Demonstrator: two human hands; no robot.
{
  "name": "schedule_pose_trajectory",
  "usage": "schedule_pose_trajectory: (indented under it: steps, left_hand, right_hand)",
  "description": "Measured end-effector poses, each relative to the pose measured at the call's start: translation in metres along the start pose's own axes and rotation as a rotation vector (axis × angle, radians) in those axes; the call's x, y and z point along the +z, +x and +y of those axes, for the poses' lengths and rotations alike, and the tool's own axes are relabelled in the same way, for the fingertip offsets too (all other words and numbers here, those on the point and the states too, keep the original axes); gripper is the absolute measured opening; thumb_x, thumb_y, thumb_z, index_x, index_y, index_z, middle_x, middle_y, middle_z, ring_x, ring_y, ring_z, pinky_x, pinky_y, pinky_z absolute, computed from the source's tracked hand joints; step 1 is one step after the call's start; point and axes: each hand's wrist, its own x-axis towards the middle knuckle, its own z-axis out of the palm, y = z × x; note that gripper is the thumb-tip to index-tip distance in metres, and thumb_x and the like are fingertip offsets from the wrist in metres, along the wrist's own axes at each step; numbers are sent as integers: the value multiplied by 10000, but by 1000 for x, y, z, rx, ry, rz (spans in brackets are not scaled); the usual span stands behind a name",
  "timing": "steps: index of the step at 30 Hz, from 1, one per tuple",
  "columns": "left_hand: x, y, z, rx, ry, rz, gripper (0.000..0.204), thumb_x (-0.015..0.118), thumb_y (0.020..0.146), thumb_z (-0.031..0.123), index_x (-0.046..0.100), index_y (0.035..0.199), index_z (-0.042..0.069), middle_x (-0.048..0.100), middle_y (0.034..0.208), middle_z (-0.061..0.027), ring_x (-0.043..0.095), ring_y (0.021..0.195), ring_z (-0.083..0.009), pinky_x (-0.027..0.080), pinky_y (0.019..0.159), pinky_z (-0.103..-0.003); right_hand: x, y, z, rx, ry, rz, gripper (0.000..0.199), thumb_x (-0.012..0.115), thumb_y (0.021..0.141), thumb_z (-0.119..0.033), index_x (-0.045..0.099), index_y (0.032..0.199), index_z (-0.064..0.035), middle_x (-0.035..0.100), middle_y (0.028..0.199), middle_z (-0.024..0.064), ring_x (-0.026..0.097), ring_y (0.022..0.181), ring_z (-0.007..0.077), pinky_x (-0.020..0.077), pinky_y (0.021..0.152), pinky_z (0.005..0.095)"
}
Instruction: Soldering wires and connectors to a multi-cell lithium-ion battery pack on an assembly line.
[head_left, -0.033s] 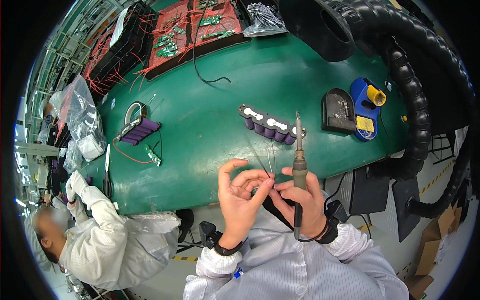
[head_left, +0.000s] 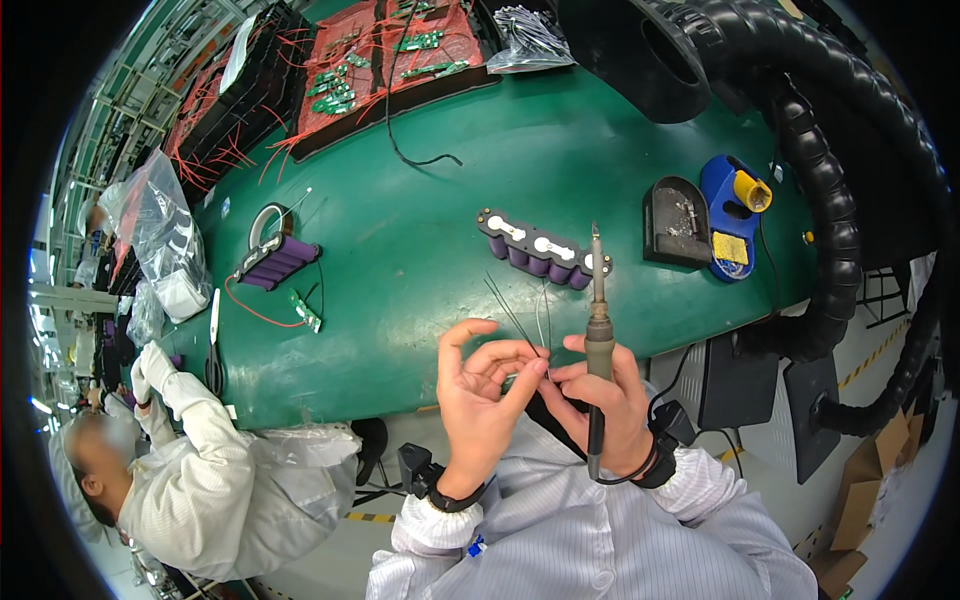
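Note:
My left hand [head_left: 480, 400] is closed, its thumb and forefinger pinching thin dark wires [head_left: 508, 306] whose free ends stick up over the green table. Close beside it, my right hand [head_left: 622, 415] grips a soldering iron [head_left: 599, 350] upright, tip pointing away from me. Its thumb and forefinger meet the left fingertips at the wires; which fingers bear them is hard to see. A pale wire loop [head_left: 546, 312] rises by the fingertips. Beyond the hands stands a purple battery pack [head_left: 540, 252] with black end holders and white metal tabs; the iron's tip overlaps its right end in view.
Right: black tip-cleaning tray [head_left: 676, 225], blue iron stand [head_left: 735, 215] with yellow sponge, black fume hose [head_left: 820, 180]. Left: second battery pack [head_left: 278, 262], tape roll [head_left: 268, 228], small green circuit board [head_left: 306, 311], scissors [head_left: 214, 350], a co-worker [head_left: 215, 470]. Back: trays of circuit boards [head_left: 340, 70].
The dark wires' free ends have shifted slightly to the left and now show as separate strands. Both hands and the soldering iron stay almost where they were.

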Motion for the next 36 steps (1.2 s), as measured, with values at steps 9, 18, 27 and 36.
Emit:
schedule_pose_trajectory:
  steps: [9,18,27,36]
  left_hand:
    - [-1,-10,-1,73,89,17,476,650,958,-145,400,1342,-17,699,1097,-174,729,1070,-245,587,962,-349]
    - [-11,-5,7,122,239,-81,480,641,970,-129,408,1381,-47,699,1099,-184,756,1006,-246,613,885,-334]
    - [-20,5,17,80,391,-161,419,648,985,-89,477,1366,-49,724,1100,-155,776,986,-230,616,856,-306]
    - [-18,7,24,-13,351,-142,393,657,987,-83,520,1356,-79,721,1117,-156,772,979,-225,624,857,-303]
  right_hand:
    - [2,-4,2,15,12,11,439,909,775,4,597,1059,-120,651,1223,182,770,930,221,647,750,323]
    - [4,-1,4,1,59,8,465,911,779,-10,602,1112,-110,632,1250,204,784,977,255,666,763,331]
    - [-3,-4,4,41,76,-44,482,912,760,6,599,1109,-104,637,1280,195,778,940,244,655,739,326]
    - [-10,-5,6,0,72,-25,410,841,803,90,568,1050,-90,602,1329,228,796,936,260,661,776,345]
